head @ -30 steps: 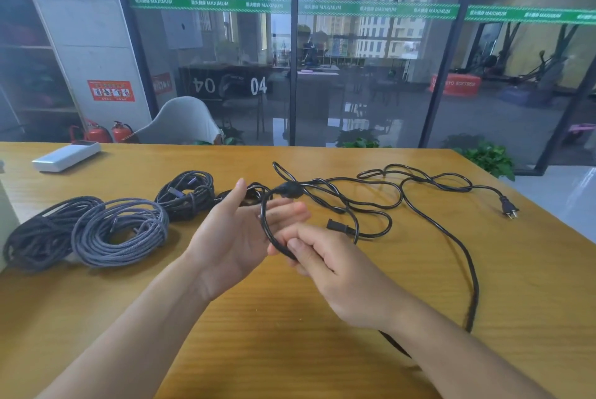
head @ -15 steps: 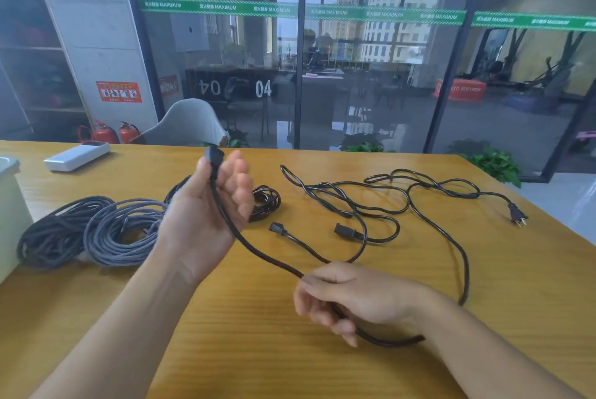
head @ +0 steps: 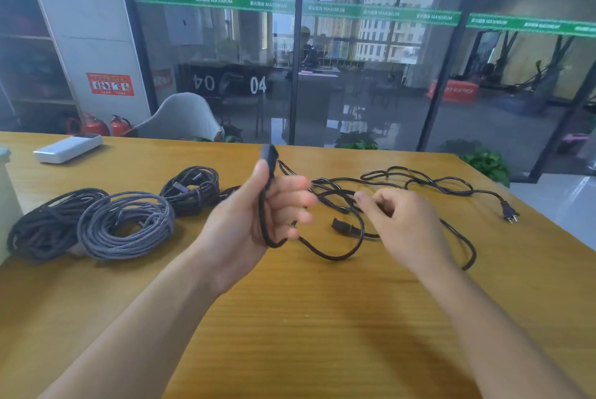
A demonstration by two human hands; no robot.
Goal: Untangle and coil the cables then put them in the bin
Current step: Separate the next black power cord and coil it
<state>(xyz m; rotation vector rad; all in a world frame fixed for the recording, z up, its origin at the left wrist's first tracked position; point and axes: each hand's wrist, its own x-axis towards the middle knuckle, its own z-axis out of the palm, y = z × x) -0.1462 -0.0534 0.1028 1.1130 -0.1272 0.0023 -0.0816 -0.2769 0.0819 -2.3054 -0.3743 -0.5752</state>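
- Left hand [head: 248, 221] raised at frame centre, palm toward the camera, thumb pressing a black power cable [head: 325, 253] against the palm; four fingers extended rightward, loosely side by side.
- Cable's connector end [head: 268, 153] sticking up above the thumb; from there running down across the palm, looping under the heel of the hand and off to the right.
- Right hand [head: 406, 224] just right of centre, back toward the camera, fingers curled inward; whether pinching the cable or merely hovering over it, cannot tell.
- Rest of the black power cable sprawled loose and looped on the wooden table [head: 322, 318] behind and right of the hands, two-pin plug [head: 509, 211] lying at the right edge of the tabletop, a second connector [head: 342, 225] lying between the two hands.
- Three coiled bundles at left of frame: dark braided coil [head: 48, 227] farthest left, grey braided coil [head: 125, 224] touching it on the right, smaller black coil [head: 192, 189] farther back toward centre.
- Pale bin [head: 6, 202] only partly in view at the far left edge, beside the dark coil.
- White flat device [head: 67, 147] on the table in the upper left.
- Beyond the far table edge, a grey chair back [head: 180, 118] and a glass wall [head: 354, 60] with a green stripe.
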